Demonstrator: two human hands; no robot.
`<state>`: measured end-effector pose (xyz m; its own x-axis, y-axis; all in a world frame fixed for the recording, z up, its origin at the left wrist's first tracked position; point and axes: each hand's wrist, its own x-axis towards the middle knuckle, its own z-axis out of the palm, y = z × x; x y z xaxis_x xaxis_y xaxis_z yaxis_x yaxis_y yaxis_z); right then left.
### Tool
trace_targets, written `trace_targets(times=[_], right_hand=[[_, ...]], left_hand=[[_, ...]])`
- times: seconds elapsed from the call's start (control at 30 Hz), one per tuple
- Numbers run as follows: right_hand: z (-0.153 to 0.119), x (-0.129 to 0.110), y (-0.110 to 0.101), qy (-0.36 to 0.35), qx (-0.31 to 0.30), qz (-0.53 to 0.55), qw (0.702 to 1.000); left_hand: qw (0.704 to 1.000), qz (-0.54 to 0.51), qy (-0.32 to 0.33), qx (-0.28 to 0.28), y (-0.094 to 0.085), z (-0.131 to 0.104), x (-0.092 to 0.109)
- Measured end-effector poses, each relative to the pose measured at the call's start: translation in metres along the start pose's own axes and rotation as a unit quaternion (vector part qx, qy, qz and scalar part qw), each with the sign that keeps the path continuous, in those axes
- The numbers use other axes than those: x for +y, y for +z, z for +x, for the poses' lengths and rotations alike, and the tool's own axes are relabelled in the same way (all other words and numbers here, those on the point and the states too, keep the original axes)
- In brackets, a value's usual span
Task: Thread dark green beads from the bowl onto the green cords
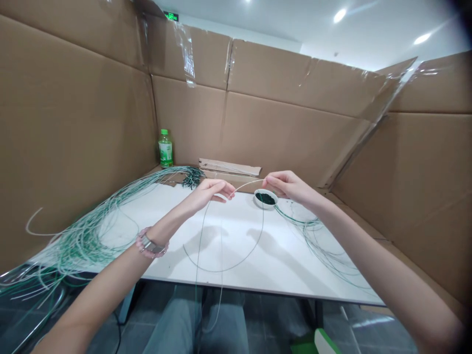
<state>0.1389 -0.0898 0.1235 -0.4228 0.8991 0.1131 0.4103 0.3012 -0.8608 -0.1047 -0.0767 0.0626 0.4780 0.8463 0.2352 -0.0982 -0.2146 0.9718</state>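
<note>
Above the table, my left hand point(217, 189) and my right hand point(282, 183) pinch the same thin white wire point(246, 185), which arcs between them. Loose lengths, one white and one green, hang from my left hand past the table edge. Another strand loops down from near my right hand, over the white tabletop point(228, 236). Just below my right hand stands a small white bowl point(265, 206) filled with small dark green pieces, too small to name. My fingertips hide the exact gripping points.
A large bundle of green and white wires point(88, 231) spreads over the table's left side, its dark ends point(191, 177) gathered at the back. Fewer wires point(317, 246) lie on the right. A green-capped bottle point(165, 147) stands in the back corner. Cardboard walls point(273, 108) enclose the table.
</note>
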Motion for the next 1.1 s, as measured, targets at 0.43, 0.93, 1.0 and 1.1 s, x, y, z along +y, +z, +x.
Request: trace_targets(times=[0.43, 0.93, 1.0, 1.1], right_hand=[[-0.010, 0.008, -0.034, 0.073, 0.107, 0.063, 0.990], [-0.023, -0.036, -0.002, -0.076, -0.012, 0.043, 0.996], [-0.021, -0.039, 0.001, -0.088, 0.028, -0.016, 0.996], [-0.017, -0.041, 0.007, -0.134, 0.076, -0.179, 0.972]], left_hand=[[0.996, 0.088, 0.009, 0.017, -0.031, 0.004, 0.017], [0.993, -0.108, 0.037, 0.044, -0.019, 0.012, 0.052], [0.990, -0.135, 0.027, 0.041, -0.018, 0.013, 0.054], [0.988, -0.155, -0.007, 0.028, -0.013, 0.012, 0.055]])
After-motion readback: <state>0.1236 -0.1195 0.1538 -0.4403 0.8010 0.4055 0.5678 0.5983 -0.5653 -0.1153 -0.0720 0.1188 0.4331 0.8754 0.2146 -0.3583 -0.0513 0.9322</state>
